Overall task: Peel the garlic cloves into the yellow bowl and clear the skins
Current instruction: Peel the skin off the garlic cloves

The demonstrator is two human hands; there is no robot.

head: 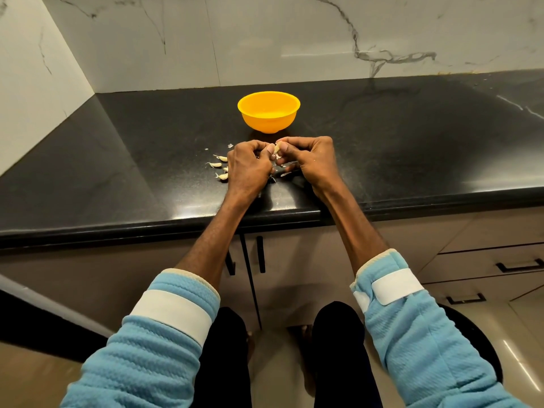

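you face a glossy black table in a corner; white marble walls, beige cabinets below, shiny tile floor.

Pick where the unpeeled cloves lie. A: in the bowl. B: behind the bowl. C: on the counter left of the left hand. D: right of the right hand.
C: the cloves lie on the counter just left of the left hand, while the bowl looks empty.

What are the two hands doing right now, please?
Left hand: closed, fingers pinching the garlic clove.
Right hand: closed, fingertips on the same garlic clove, above the counter.
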